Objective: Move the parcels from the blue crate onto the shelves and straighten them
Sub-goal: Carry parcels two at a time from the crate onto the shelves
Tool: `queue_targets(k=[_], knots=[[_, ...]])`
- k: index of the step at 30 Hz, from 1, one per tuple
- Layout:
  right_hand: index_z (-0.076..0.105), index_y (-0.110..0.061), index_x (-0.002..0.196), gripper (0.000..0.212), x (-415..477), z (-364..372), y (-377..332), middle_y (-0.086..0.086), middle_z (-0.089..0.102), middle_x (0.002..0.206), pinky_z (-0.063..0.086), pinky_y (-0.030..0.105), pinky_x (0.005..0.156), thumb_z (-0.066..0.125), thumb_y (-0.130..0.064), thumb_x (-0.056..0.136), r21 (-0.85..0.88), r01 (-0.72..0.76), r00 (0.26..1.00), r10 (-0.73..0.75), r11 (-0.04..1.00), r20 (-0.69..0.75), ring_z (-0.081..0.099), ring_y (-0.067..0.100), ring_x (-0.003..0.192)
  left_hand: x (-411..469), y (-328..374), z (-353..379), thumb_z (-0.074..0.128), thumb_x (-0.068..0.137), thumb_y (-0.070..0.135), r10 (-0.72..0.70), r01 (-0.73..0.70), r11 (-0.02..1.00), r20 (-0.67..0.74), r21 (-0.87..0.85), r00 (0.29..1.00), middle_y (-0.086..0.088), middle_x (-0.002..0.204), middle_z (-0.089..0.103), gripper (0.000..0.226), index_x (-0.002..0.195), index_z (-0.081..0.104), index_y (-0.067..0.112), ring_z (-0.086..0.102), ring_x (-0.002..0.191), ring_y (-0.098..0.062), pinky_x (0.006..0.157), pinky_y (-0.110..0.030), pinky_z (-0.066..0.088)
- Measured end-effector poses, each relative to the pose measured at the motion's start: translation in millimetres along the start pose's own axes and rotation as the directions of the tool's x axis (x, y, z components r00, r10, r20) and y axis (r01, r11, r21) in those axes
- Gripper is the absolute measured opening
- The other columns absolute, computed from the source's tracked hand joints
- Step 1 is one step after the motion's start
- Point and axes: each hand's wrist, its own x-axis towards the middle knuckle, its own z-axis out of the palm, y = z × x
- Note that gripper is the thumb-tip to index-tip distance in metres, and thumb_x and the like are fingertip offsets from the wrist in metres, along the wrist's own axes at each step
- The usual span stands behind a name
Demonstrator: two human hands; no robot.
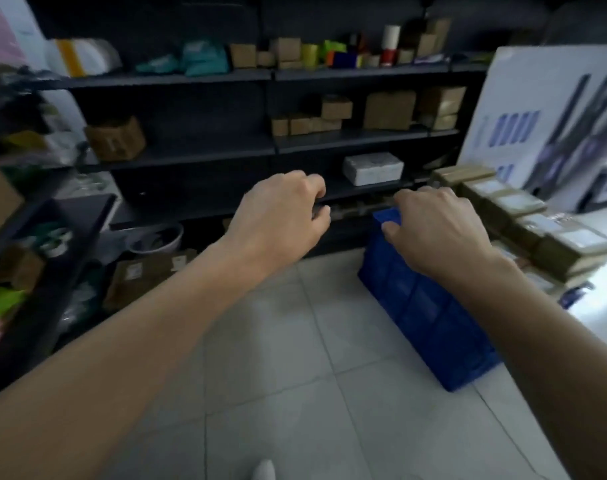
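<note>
The blue crate (423, 306) stands on the tiled floor at the right, in front of the dark shelves (198, 150). My right hand (437, 230) is at the crate's far corner, thumb on the blue wall and fingers curled over the rim. Brown parcels with white labels (537, 226) are stacked just right of that arm, apparently in the crate. My left hand (281, 216) hovers in front of the low shelf with loosely curled fingers and holds nothing. A white wrapped parcel (373, 168) lies on that low shelf.
Brown boxes (388, 109) fill the middle and upper shelves at the right; one brown box (115, 138) sits at the left. A white printed board (544, 126) leans at the right. Boxes and a bowl (156, 240) lie on the floor under the shelves.
</note>
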Motion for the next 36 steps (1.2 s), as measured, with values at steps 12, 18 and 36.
queue_targets(k=[12,18,36], knots=[[0.057,-0.008,0.093,0.022,93.5,89.3,140.4,0.017,0.061,0.100,0.044,0.040,0.076,0.051,-0.028,0.090,-0.083,-0.561,0.818,0.567,0.823,0.097,0.054,0.037,0.097,207.5,-11.0,169.9,0.055,0.091,0.031,0.317,-0.244,0.910,0.185,-0.334,0.930,0.002,0.103,0.063,0.027,0.111,0.063,0.015,0.057,0.090,-0.015,0.077,-0.031,0.048],[0.058,-0.005,0.108,0.028,86.9,121.3,213.5,0.019,0.061,0.107,0.047,0.044,0.083,0.051,-0.026,0.091,-0.127,-0.738,0.659,0.748,0.663,0.076,0.054,0.038,0.101,268.3,47.9,257.3,0.056,0.092,0.031,0.452,-0.272,0.825,0.287,-0.496,0.845,-0.001,0.106,0.063,0.027,0.112,0.063,0.014,0.057,0.096,-0.019,0.082,-0.034,0.048],[0.038,-0.010,0.140,0.061,77.5,315.9,473.2,0.011,0.046,0.142,0.045,0.032,0.085,0.064,-0.032,0.089,0.377,-0.926,0.189,0.876,0.009,0.443,0.048,0.027,0.124,401.6,182.0,562.9,0.062,0.090,0.030,0.203,0.394,0.812,0.840,-0.432,0.502,-0.001,0.107,0.056,0.031,0.116,0.055,0.014,0.054,0.093,-0.016,0.075,-0.028,0.043]])
